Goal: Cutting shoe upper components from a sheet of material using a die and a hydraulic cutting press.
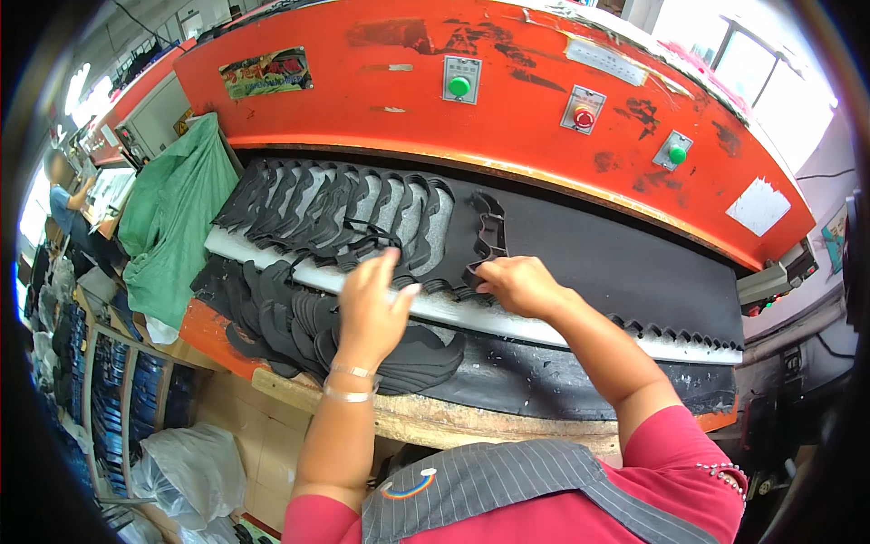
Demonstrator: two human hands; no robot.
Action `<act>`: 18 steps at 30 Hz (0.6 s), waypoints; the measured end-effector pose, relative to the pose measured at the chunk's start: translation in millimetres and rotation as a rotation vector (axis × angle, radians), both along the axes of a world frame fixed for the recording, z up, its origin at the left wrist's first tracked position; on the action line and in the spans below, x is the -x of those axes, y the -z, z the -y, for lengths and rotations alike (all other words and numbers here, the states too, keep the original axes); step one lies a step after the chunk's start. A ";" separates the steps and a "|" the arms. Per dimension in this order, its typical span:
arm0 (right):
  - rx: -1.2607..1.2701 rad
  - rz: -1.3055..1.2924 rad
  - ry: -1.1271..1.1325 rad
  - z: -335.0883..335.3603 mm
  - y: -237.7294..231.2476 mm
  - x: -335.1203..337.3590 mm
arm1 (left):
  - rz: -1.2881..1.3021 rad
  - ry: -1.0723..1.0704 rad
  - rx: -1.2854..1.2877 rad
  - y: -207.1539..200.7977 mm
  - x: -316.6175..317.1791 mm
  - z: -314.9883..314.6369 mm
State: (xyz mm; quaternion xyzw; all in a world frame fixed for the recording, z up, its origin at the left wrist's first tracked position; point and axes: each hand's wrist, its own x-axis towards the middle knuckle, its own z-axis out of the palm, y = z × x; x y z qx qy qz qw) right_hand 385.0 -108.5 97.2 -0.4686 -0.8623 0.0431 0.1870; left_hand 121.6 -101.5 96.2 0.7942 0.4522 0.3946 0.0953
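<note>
Grips the near end of a dark cutting die (494, 238) with the right hand (523, 286); holds it against the black sheet (625, 258), just beside the cut-outs (362, 204), presumably for close spacing. Hovers the left hand (370, 313) above stacked black pieces (417, 360) with fingers apparently released. Cannot tell the plastic bag's (190, 471) contents, near a rack (145, 347) of blue bundles (107, 385).

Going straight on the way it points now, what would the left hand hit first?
Most likely the cut black strips just beyond the left hand. Its height is unclear; if high enough, it might pass over them toward the orange machine front.
</note>
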 end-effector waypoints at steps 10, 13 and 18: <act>-0.024 0.015 0.654 19.7 85.9 -104.9 | -0.195 0.133 -0.034 105.3 -44.9 -98.0; 0.052 0.026 0.905 51.3 94.9 -162.8 | -0.297 0.075 -0.023 102.9 -41.5 -105.5; 0.046 0.043 1.183 88.1 105.7 -242.0 | -0.418 0.149 0.035 77.3 -66.9 -112.8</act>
